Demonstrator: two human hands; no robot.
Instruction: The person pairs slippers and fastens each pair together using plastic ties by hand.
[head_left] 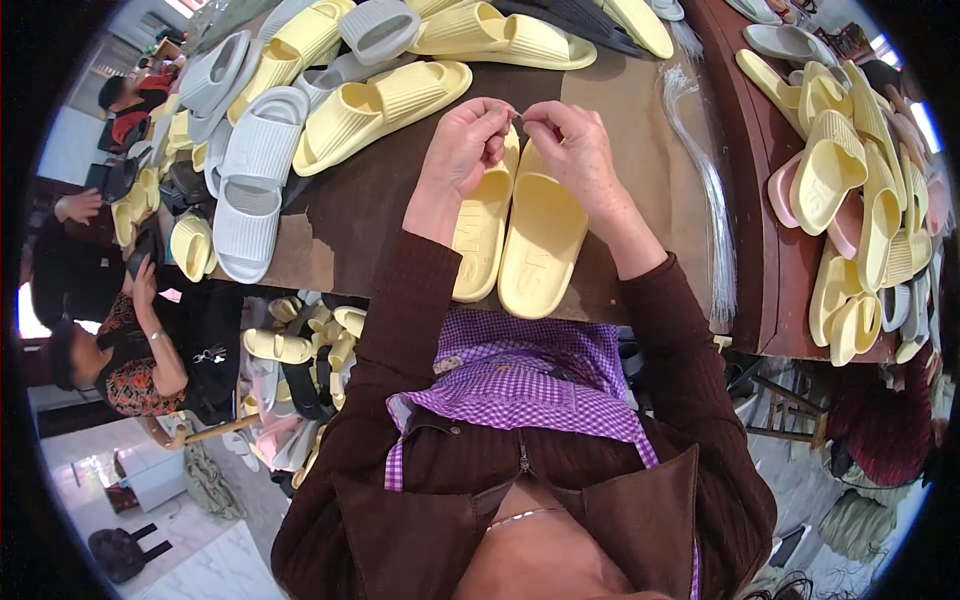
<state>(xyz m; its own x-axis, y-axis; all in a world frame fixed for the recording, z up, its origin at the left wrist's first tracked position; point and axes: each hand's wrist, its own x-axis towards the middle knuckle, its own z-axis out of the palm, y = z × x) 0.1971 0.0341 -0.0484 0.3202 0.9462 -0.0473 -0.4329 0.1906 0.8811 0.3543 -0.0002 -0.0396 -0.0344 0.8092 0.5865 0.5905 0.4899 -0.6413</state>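
Two pale yellow slide slippers lie side by side on the brown tabletop before me, the left slipper (476,245) and the right slipper (540,250), heels toward me. Over their far ends my left hand (465,148) and my right hand (572,150) meet, thumb and finger pinched on each. Something tiny and thin shows between the fingertips, too small to make out. My hands partly hide the slippers' straps. To the right of my right hand lies a long bundle of clear, thin strands (718,225), stretched along the table.
Yellow and grey slides crowd the table's left and far side, with a grey pair (247,230) and a yellow slide (375,110) nearest. On the right, a reddish-brown table (775,300) bears a slipper heap (835,175). More slippers (300,345) pile below left. A co-worker (140,360) is at left.
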